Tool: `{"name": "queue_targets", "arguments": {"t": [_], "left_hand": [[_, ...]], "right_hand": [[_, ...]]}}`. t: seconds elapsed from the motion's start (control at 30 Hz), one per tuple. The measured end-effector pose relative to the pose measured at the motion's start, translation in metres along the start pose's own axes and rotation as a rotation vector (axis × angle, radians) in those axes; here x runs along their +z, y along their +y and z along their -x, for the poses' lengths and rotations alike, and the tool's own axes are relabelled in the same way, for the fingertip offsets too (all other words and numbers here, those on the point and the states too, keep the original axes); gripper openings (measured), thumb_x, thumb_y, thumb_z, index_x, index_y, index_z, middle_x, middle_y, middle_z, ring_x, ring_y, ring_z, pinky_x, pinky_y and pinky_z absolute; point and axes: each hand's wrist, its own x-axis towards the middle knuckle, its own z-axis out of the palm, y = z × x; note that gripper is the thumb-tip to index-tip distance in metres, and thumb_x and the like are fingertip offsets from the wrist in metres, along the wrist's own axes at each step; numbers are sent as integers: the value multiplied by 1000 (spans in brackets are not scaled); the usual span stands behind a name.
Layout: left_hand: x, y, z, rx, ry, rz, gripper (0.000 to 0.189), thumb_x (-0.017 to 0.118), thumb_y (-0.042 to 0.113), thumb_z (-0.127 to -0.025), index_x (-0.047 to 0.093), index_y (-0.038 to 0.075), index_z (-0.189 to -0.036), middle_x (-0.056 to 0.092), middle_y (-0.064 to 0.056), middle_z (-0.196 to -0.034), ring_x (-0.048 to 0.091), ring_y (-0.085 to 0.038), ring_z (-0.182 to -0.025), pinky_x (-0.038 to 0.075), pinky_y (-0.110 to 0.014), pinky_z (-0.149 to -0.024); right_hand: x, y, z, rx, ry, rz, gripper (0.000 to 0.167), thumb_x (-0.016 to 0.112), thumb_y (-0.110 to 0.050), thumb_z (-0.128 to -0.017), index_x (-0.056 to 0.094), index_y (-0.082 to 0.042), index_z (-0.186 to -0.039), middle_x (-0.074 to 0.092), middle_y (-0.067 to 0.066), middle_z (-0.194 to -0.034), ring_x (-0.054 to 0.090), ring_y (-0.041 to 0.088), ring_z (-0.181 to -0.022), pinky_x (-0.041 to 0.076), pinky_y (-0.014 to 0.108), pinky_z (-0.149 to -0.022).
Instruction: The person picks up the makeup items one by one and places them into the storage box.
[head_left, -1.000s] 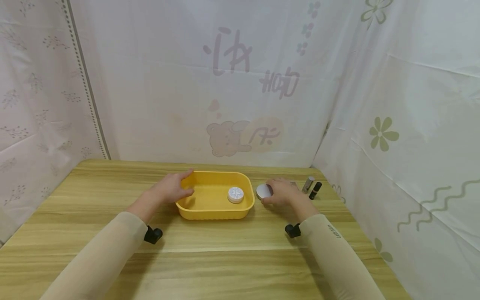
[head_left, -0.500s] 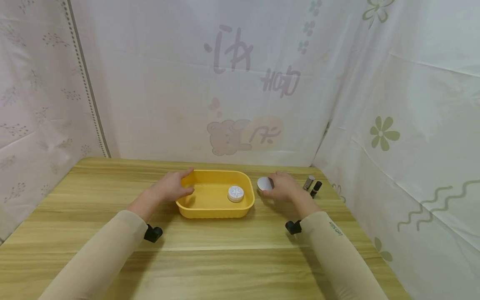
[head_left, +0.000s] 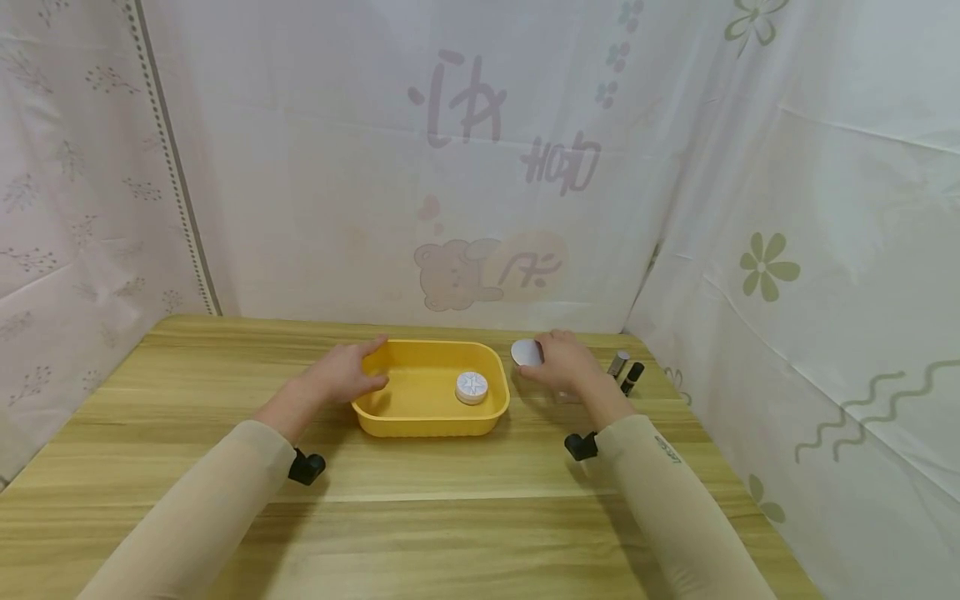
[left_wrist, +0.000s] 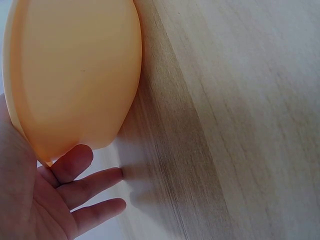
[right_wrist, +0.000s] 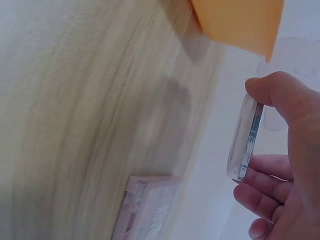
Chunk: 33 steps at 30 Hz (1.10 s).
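A yellow plastic basin [head_left: 431,427] stands on the wooden table. My left hand [head_left: 341,373] grips its left end, and in the left wrist view several fingers [left_wrist: 90,187] lie against the outside below the rim. Inside the basin, toward its right end, rests a round white case [head_left: 471,387] with a star pattern on top. To the right of the basin, my right hand [head_left: 566,362] holds a round compact [head_left: 527,352] by its edges. The right wrist view shows the compact [right_wrist: 245,137] edge-on, raised off the table between thumb and fingers, with a clear side and a silvery band.
Below the right hand lies a pinkish clear-sided box [right_wrist: 150,205], mostly covered by the hand in the head view. Farther right are a silver tube [head_left: 618,364] and a black-capped tube [head_left: 632,378]. A patterned curtain [head_left: 337,208] hangs behind the table.
My right hand has lifted the compact off the table and moved it slightly toward the back. The left hand and basin stay put.
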Motion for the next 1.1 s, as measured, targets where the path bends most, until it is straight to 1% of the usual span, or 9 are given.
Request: {"name": "queue_targets", "arguments": {"t": [0.13,0.27,0.37,0.47,0.53,0.8,0.93,1.0,1.1], "left_hand": [[0,1,0,-1,-1,-2,84,71,38,-105,31,17,-175,48,-31,-167,61,-35,-112,49,-52,-104],[0,2,0,-7,-5,-10,84,70,38,-105,30,17,-175,48,-31,-166,61,-35,-111,50,-53,-105],[0,2,1,-10,-6,-10,84,70,38,-105,30,17,-175,47,-31,-167,62,-38,-124,49,-57,-114],[-1,2,1,-10,-4,-10,84,70,38,-105,29,17,-175,47,-31,-167,60,-43,-138,45,-61,-122],[-1,2,0,-11,-2,-10,84,69,38,-105,29,17,-176,46,-31,-167,58,-43,-141,43,-62,-123],[0,0,-1,-10,-4,-18,83,69,39,-106,30,18,-176,47,-31,-167,61,-40,-130,47,-60,-118],[0,0,-2,-6,-1,-18,83,70,38,-105,31,18,-175,49,-31,-166,61,-36,-115,50,-56,-111],[0,0,-2,-6,0,-17,83,70,38,-105,31,17,-175,49,-31,-165,61,-36,-114,50,-55,-109],[1,-1,-2,-8,-1,-17,83,70,38,-105,30,17,-175,49,-32,-166,61,-36,-116,50,-56,-112]], "right_hand": [[-5,-3,-2,-7,21,6,80,71,-61,-96,62,1,-147,69,22,-133,61,38,-121,54,56,-105],[-10,-5,-4,-14,32,18,80,71,-61,-97,62,1,-146,69,22,-134,61,39,-122,52,56,-106],[-14,-8,-5,-15,45,15,82,71,-62,-97,61,1,-148,68,23,-136,60,40,-124,51,56,-108],[-18,-13,-5,-20,65,3,82,72,-60,-97,60,2,-149,67,24,-138,59,41,-126,50,57,-110],[-21,-16,-6,-22,72,-5,82,72,-60,-97,60,2,-150,67,24,-139,60,41,-127,50,57,-110],[-31,-34,-6,-44,74,-19,83,72,-62,-97,60,-1,-151,67,22,-141,60,40,-128,51,56,-111],[-33,-43,-6,-55,72,-19,82,73,-61,-97,60,-1,-152,67,22,-143,60,41,-131,50,57,-113],[-34,-48,-6,-61,66,-14,83,73,-61,-97,59,-1,-153,66,22,-145,59,42,-133,49,57,-115],[-35,-56,-7,-81,56,-1,83,73,-61,-97,58,-1,-153,66,22,-147,59,42,-135,49,57,-116]]}}
